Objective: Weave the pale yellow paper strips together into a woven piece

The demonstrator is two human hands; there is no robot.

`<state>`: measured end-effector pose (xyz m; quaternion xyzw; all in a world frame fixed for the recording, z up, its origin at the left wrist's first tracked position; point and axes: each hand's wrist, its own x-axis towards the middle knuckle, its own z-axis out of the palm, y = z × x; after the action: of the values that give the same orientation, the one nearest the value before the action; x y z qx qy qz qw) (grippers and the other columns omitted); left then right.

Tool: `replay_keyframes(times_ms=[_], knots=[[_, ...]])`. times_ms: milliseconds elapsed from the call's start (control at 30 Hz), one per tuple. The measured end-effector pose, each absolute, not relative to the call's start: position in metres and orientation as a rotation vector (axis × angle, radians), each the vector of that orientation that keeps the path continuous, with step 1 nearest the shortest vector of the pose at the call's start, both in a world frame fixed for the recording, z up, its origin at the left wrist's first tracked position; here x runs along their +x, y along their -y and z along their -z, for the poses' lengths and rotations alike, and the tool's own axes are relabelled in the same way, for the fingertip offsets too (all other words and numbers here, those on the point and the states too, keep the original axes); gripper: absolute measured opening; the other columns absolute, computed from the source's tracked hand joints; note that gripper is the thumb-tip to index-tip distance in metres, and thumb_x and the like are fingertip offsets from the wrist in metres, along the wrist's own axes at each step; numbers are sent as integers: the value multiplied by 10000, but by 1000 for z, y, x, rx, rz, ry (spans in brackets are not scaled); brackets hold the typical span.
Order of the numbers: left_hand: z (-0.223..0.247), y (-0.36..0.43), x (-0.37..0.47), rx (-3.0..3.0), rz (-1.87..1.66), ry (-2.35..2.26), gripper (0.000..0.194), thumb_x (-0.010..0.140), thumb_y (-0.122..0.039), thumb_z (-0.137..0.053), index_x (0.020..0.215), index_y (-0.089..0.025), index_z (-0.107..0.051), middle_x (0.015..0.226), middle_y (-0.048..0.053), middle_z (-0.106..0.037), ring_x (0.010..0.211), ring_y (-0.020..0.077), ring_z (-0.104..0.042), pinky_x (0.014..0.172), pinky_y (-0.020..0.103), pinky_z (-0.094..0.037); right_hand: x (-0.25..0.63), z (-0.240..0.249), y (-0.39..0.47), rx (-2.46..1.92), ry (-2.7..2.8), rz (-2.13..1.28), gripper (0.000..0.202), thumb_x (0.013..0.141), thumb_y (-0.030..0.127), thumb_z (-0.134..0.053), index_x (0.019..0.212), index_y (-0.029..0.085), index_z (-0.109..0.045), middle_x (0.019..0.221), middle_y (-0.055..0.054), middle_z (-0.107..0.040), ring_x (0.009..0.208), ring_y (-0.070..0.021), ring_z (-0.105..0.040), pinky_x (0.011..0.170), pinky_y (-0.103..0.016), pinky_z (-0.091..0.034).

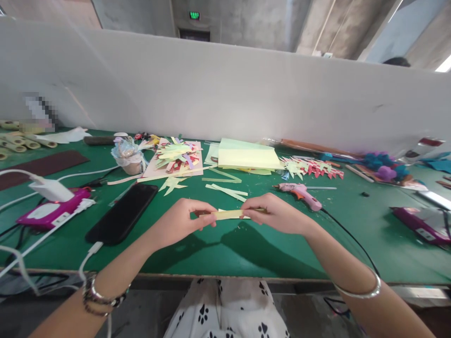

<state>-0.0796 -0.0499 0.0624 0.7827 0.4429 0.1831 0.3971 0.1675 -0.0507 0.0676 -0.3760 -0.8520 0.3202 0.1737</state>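
Note:
A narrow pale yellow paper strip [228, 214] is stretched level between my two hands, above the green table. My left hand [190, 215] pinches its left part between thumb and fingers. At the other side, my right hand [269, 213] grips the strip with closed fingertips. Light green strips [229, 192] lie crossed just beyond my hands. Past them rests a stack of yellow and green paper sheets [248, 155]. A pink glue gun [301, 195] lies beyond my right hand, its black cord running toward the table's front edge.
A black phone [122, 213] with a white cable and a purple power strip [52, 209] are at the left. Cut paper pieces cover a pink sheet [150, 172]. Red and green paper chains [313, 167] lie back right. A second purple power strip [421, 225] is far right.

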Motion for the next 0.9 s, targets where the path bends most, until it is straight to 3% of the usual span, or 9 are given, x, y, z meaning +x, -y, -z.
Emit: replay_keyframes(times_ms=[133,233,300,433,533,667,900], knots=[[-63,54,-76,2012,-555,-1168,327,812,-444,-510,668,-195,-665,650,-5,-653,549,112,-523,523,205,-378,168,-69,53,-1065,2463,-881,264,896,264,-374,790,174,-599,606,13,-552,524,-94,-440,514,-211,-339],[-63,56,-68,2086,-632,-1199,339,805,-426,-528,596,-183,-637,563,-10,-607,521,110,-497,514,213,-354,160,-70,55,-1088,2507,-676,229,862,356,-471,890,186,-622,754,-21,-643,662,-135,-545,716,-276,-403],[-63,58,-62,2140,-666,-1214,362,798,-440,-536,564,-177,-617,524,-12,-570,506,109,-475,504,218,-338,152,-70,57,-1096,2520,-570,247,840,396,-509,913,190,-623,806,-34,-658,729,-158,-569,829,-332,-376],[-62,57,-57,2187,-700,-1188,369,788,-458,-547,565,-172,-616,544,-6,-574,523,110,-473,510,217,-341,141,-66,58,-1031,2490,-716,274,886,336,-435,762,169,-614,669,-17,-610,623,-121,-529,647,-253,-395],[-63,57,-60,2149,-705,-1164,322,790,-454,-550,659,-184,-669,604,-1,-616,558,116,-504,528,210,-370,142,-64,56,-1031,2373,-940,263,887,276,-416,764,158,-616,639,-4,-583,560,-89,-508,530,-200,-365],[-63,58,-66,2070,-669,-1143,284,806,-426,-534,772,-201,-704,659,5,-652,566,118,-522,524,205,-393,145,-63,54,-1059,2314,-1028,231,863,269,-452,791,149,-635,626,0,-573,540,-76,-486,500,-188,-351],[-59,54,-66,2033,-670,-1146,309,801,-422,-551,653,-186,-684,611,-1,-652,534,103,-518,492,191,-370,144,-64,53,-1076,2277,-1121,237,856,278,-453,805,149,-645,632,-1,-562,558,-80,-505,501,-188,-371]])
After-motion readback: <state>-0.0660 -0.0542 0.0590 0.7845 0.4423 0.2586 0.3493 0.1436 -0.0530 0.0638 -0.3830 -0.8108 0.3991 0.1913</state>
